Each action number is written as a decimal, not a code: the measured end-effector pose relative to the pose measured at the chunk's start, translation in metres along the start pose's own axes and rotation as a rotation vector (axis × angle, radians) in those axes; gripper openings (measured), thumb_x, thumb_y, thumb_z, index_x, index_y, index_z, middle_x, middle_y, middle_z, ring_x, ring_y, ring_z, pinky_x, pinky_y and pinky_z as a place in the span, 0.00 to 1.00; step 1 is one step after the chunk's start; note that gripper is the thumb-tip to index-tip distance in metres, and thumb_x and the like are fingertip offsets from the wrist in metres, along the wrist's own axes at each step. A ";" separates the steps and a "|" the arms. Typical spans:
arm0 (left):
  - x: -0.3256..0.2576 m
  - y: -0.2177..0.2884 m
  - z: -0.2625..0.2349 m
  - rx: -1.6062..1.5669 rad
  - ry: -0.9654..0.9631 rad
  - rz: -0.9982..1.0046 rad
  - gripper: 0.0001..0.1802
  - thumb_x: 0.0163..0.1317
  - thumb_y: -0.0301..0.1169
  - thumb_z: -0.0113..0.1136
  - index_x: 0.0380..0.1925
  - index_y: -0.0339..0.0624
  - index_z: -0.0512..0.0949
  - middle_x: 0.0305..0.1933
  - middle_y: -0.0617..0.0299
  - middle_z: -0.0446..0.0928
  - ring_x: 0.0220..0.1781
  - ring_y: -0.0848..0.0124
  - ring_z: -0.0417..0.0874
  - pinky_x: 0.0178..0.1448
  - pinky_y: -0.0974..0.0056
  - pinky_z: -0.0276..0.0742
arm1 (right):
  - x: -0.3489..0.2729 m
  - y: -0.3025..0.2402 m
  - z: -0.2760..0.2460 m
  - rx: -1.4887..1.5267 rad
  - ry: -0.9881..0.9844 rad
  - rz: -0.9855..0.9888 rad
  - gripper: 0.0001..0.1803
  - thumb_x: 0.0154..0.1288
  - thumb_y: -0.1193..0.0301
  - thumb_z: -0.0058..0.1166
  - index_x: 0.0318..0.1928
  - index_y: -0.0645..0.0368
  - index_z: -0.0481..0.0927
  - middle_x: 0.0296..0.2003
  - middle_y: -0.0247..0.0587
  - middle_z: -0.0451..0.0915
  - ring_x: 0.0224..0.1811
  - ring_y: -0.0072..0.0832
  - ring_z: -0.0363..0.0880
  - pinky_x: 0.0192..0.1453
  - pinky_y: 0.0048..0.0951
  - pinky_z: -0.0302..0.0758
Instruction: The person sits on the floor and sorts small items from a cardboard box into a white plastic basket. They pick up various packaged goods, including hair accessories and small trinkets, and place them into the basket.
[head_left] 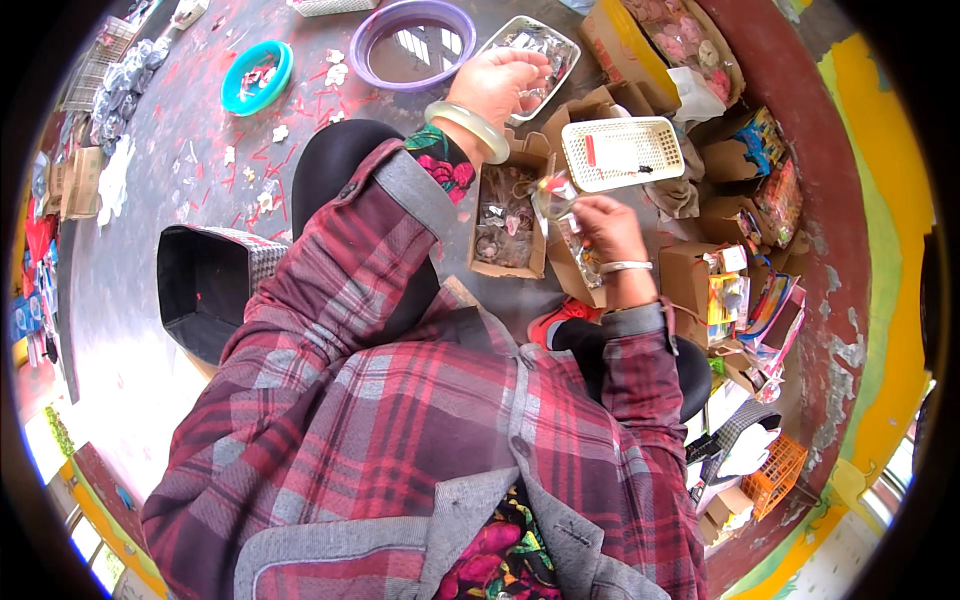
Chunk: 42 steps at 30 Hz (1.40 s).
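Right hand (608,225) has a small clear plastic packet (556,195), glossy and crinkled with a bit of red and yellow showing at its top, and the fingers are pinched on it. The packet sits up in the air just above the gap between two open brown cardboard boxes. The left one, a shallow cardboard box of clear-wrapped trinkets (508,222), lies right beside it, and its contents are too small to make out.

Left hand (500,85) is stretched forward, a pale green bangle (468,128) on the wrist, over a clear rectangular plastic tray (566,40) full of shiny wrapped pieces. The fingers are curled down into it, but whether they grip anything, I cannot tell.

Just left of that tray there's a round purple plastic basin (412,44), and further left a small turquoise bowl (257,76) with red bits in it. Red and white scraps litter the grey floor (200,160) around them.

On the right, a white plastic mesh basket (622,153) rests on more cardboard, right above the right hand. Boxes of colourful packaged goods (740,290) crowd the right side near a red wall (800,120). A black open bin (205,285) stands at the left knee. The person's plaid sleeves cover much of the lower view.
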<state>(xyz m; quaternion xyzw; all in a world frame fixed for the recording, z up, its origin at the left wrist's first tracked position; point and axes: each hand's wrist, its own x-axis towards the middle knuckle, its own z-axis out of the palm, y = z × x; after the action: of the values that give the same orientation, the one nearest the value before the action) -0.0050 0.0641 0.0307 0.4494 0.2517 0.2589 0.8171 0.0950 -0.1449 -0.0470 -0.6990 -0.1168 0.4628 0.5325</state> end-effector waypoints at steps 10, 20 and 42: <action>-0.007 0.000 -0.001 -0.083 -0.071 -0.079 0.08 0.55 0.26 0.51 0.35 0.37 0.75 0.37 0.58 0.77 0.41 0.69 0.78 0.43 0.68 0.72 | 0.039 0.080 0.064 -0.161 -0.018 0.158 0.05 0.54 0.78 0.47 0.29 0.69 0.74 0.21 0.44 0.76 0.18 0.29 0.78 0.17 0.26 0.76; -0.007 -0.001 0.001 -0.044 -0.055 -0.078 0.09 0.55 0.26 0.50 0.35 0.37 0.75 0.38 0.57 0.77 0.41 0.69 0.78 0.44 0.67 0.72 | 0.051 0.073 0.053 -0.195 -0.159 0.327 0.11 0.56 0.77 0.45 0.38 0.69 0.75 0.26 0.46 0.78 0.23 0.29 0.79 0.21 0.25 0.77; -0.005 -0.018 0.012 0.022 -0.126 -0.144 0.12 0.57 0.26 0.47 0.40 0.36 0.74 0.41 0.56 0.76 0.43 0.69 0.77 0.46 0.68 0.70 | 0.034 0.137 -0.041 -1.435 -0.096 0.319 0.24 0.46 0.56 0.55 0.40 0.61 0.79 0.41 0.53 0.76 0.45 0.43 0.75 0.49 0.35 0.71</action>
<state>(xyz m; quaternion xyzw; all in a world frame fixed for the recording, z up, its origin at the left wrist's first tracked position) 0.0024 0.0457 0.0217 0.4546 0.2343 0.1679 0.8428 0.0995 -0.2044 -0.1814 -0.8629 -0.3111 0.3745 -0.1354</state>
